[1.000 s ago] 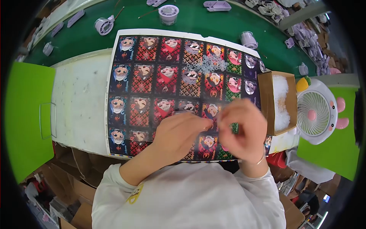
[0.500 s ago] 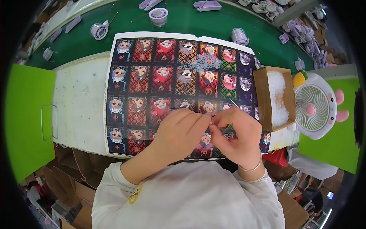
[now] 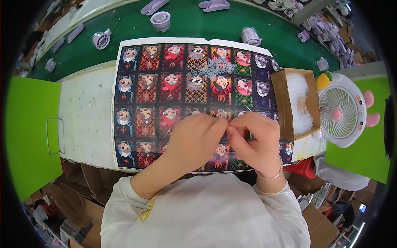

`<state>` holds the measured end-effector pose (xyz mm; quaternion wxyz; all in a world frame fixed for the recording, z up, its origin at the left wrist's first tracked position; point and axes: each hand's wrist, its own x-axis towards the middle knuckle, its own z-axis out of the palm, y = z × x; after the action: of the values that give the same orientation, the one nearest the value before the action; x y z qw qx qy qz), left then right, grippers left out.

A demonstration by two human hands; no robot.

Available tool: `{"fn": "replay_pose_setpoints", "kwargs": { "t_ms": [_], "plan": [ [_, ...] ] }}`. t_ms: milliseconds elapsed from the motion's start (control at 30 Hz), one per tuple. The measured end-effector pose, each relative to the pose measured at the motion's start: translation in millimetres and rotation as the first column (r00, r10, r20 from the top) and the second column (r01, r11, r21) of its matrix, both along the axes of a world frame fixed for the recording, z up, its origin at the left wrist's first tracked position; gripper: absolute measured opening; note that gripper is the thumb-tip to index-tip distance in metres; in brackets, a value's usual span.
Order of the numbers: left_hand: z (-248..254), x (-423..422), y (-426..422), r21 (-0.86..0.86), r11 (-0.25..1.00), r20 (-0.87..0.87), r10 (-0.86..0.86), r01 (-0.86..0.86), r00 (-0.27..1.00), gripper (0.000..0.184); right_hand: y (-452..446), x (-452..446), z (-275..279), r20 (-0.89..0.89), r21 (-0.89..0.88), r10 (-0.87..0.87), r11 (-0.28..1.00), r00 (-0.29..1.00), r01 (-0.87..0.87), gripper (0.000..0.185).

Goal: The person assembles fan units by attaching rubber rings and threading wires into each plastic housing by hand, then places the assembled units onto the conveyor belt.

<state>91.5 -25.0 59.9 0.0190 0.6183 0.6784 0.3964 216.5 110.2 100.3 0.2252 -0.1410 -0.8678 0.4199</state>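
My left hand (image 3: 194,138) and my right hand (image 3: 258,142) meet fingertip to fingertip above a printed sheet (image 3: 118,95) of cartoon character cards. The left fingers are pinched together, and whatever sits between them is too small to make out. A thin metal tool (image 3: 247,108) pokes out above my curled right index finger; the rest of it is hidden in that hand. Beyond the hands, a loose pile of small clear rings (image 3: 215,68) lies on the sheet.
A cardboard box (image 3: 285,107) of small clear pieces (image 3: 302,103) stands to the right, beside a white fan (image 3: 340,111) with pink ears. Lilac plastic parts (image 3: 160,21) sit on the green belt (image 3: 198,27) behind. Green panels (image 3: 33,128) flank the white table (image 3: 84,111).
The view has shifted slightly. Both hands stay together at the fingertips, with small finger movements, and the metal tool's tip shows a little less. The rings and box stay put.
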Motion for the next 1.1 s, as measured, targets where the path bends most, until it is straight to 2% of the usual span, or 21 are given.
{"fn": "replay_pose_setpoints", "kwargs": {
  "t_ms": [67, 167, 200, 267, 300, 400, 433, 467, 533, 567, 667, 767, 867, 967, 1067, 1100],
  "plan": [
    [-15.9, -8.2, 9.9, -0.053, 0.998, 0.109, -0.02, 0.026, 0.994, 0.026, -0.3, -0.9, -5.6, -0.024, 0.006, -0.109, 0.994, 0.994, 0.109, 0.011],
    [-25.1, -11.1, 8.4, -0.207, 0.978, 0.183, 0.029, 0.01, 0.983, 0.025, 8.9, -0.8, -38.5, -0.062, -0.277, -0.304, 0.92, 0.951, 0.276, 0.006],
    [-26.2, -11.0, 6.8, -0.271, 0.963, 0.192, 0.055, -0.001, 0.98, 0.025, 10.5, 1.7, -41.1, -0.056, -0.422, -0.325, 0.865, 0.944, 0.272, 0.004],
    [-28.1, -9.1, 6.8, -0.234, 0.972, 0.265, 0.072, -0.008, 0.962, 0.025, 10.6, 4.1, -41.6, -0.025, -0.681, -0.356, 0.69, 0.934, 0.245, 0.002],
    [-28.6, -7.7, 6.4, -0.215, 0.976, 0.3, 0.083, -0.017, 0.95, 0.025, 13.0, 7.1, -47.2, -0.048, -0.76, -0.32, 0.626, 0.946, 0.173, 0.005],
    [-32.7, -5.1, 9.6, -0.25, 0.966, 0.365, 0.158, -0.067, 0.917, 0.026, 7.9, 0.9, -57.1, 0.104, -0.85, -0.318, 0.464, 0.943, 0.25, 0.004],
    [-37.9, -4.0, 10.8, -0.225, 0.97, 0.38, 0.171, -0.089, 0.909, 0.027, -0.2, 0.1, -68.1, 0.123, -0.704, -0.301, 0.646, 0.946, 0.297, 0.006],
    [-45.9, -2.5, 12.2, -0.2, 0.974, 0.396, 0.183, -0.11, 0.9, 0.028, -6.7, 1.2, -72.5, 0.134, -0.558, -0.232, 0.786, 0.963, 0.267, 0.009],
    [-53.8, -0.4, 15.6, -0.147, 0.981, 0.441, 0.178, -0.125, 0.88, 0.029, -12.5, -4.2, -73.8, 0.031, -0.293, -0.144, 0.945, 0.989, 0.147, 0.013],
    [-55.5, 0.7, 15.7, -0.122, 0.985, 0.47, 0.166, -0.122, 0.867, 0.029, -14.5, -6.4, -70.2, 0.012, -0.179, -0.152, 0.972, 0.988, 0.152, 0.017],
    [-58.5, 0.0, 15.8, -0.112, 0.987, 0.497, 0.156, -0.116, 0.854, 0.03, -14.3, -9.8, -69.1, -0.055, -0.003, -0.102, 0.995, 0.993, 0.102, 0.019],
    [-56.7, -1.1, 15.4, -0.116, 0.988, 0.509, 0.143, -0.097, 0.849, 0.03, -11.8, -11.6, -68.3, -0.052, 0.08, -0.075, 0.994, 0.996, 0.079, 0.021],
    [-55.2, -3.0, 15.4, -0.111, 0.991, 0.534, 0.125, -0.078, 0.836, 0.03, -9.9, -10.5, -66.3, -0.011, 0.099, -0.046, 0.994, 0.999, 0.047, 0.022],
    [-52.9, -4.0, 13.7, -0.151, 0.986, 0.531, 0.137, -0.066, 0.836, 0.033, -2.4, -8.4, -63.6, -0.061, 0.096, -0.026, 0.995, 0.998, 0.032, 0.02],
    [-53.1, -3.1, 13.6, -0.171, 0.983, 0.535, 0.155, -0.073, 0.831, 0.035, 20.9, 10.4, -63.5, 0.112, 0.406, -0.394, 0.856, 0.912, 0.32, 0.013],
    [-53.4, -2.7, 13.7, -0.171, 0.982, 0.54, 0.16, -0.078, 0.827, 0.036, 29.2, 17.4, -70.8, 0.165, 0.45, -0.415, 0.839, 0.895, 0.306, 0.011]
  ]
}}
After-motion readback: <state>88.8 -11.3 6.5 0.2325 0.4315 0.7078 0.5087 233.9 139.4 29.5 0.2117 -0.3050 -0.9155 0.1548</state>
